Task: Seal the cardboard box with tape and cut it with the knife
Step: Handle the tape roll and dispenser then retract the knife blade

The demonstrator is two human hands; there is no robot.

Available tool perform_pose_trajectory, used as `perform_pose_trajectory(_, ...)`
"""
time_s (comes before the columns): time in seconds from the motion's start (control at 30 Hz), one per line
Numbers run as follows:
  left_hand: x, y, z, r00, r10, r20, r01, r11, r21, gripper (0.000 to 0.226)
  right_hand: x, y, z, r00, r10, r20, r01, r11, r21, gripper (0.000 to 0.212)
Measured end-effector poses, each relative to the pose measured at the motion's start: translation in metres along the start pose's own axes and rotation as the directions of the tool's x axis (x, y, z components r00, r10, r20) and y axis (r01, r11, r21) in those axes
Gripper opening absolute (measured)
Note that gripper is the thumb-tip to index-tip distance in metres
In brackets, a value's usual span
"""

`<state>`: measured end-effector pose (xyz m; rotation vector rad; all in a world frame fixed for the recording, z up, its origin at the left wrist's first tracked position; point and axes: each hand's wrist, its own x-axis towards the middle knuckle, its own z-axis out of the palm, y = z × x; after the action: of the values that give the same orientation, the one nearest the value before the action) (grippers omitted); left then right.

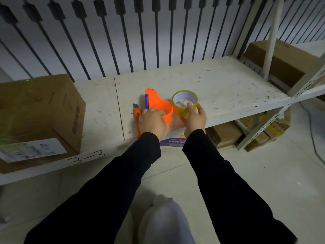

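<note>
My left hand (pixel 152 121) grips an orange tape dispenser (pixel 158 104) with a blue part, held just above the white shelf (pixel 219 88). My right hand (pixel 195 118) holds a yellowish roll of tape (pixel 184 103) right beside the dispenser's round hub, thumb inside the roll's white core. An orange utility knife (pixel 136 113) with its blade out lies on the shelf, partly hidden under my left hand. The brown cardboard box (pixel 40 110) with a white label stands on the shelf at the left, apart from both hands.
Black vertical bars line the wall behind the shelf. A white upright post (pixel 271 37) and more cardboard boxes (pixel 281 62) are at the right; further boxes sit below the shelf. "3-3" is written on the shelf's front edge. Pale floor below.
</note>
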<state>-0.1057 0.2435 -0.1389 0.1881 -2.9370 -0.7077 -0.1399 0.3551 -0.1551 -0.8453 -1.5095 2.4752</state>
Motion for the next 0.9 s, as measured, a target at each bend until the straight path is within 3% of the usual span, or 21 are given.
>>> perform_pose_trajectory(0.2, -0.006, -0.009, -0.002, 0.999, -0.035, -0.029, 0.034, 0.999, -0.032, 0.028, 0.0, 0.018, 0.011, 0.999, -0.051, 0.003, 0.049, 0.945, -0.322, 0.049)
perform_pose_trajectory(0.33, -0.004, -0.016, -0.004, 0.998, -0.032, -0.051, 0.029, 0.998, -0.06, 0.027, -0.001, 0.016, 0.021, 0.989, -0.002, 0.146, 0.048, 0.948, -0.314, 0.017)
perform_pose_trajectory(0.5, 0.006, -0.02, -0.003, 0.998, -0.03, -0.055, 0.025, 0.996, -0.08, 0.025, 0.007, 0.016, 0.027, 0.986, -0.106, 0.13, 0.164, 0.764, -0.624, 0.026)
perform_pose_trajectory(0.6, 0.012, -0.021, -0.002, 0.998, -0.021, -0.054, 0.017, 0.997, -0.078, 0.026, 0.008, 0.013, 0.029, 0.992, -0.07, 0.109, 0.124, 0.753, -0.646, 0.028)
perform_pose_trajectory(0.7, 0.014, -0.022, -0.003, 0.999, -0.019, -0.045, 0.016, 0.998, -0.062, 0.027, 0.011, 0.012, 0.031, 0.999, -0.022, 0.047, 0.048, 0.722, -0.691, 0.044)
perform_pose_trajectory(0.83, 0.006, -0.026, -0.007, 0.995, -0.005, -0.096, 0.0, 0.999, -0.053, 0.054, -0.002, 0.014, 0.029, 1.0, -0.015, 0.0, 0.013, 0.827, -0.562, 0.057)
perform_pose_trajectory(0.9, -0.003, -0.032, -0.009, 0.98, -0.069, -0.188, 0.05, 0.993, -0.103, 0.062, -0.012, 0.018, 0.029, 0.997, -0.071, -0.022, 0.053, 0.882, -0.468, 0.045)
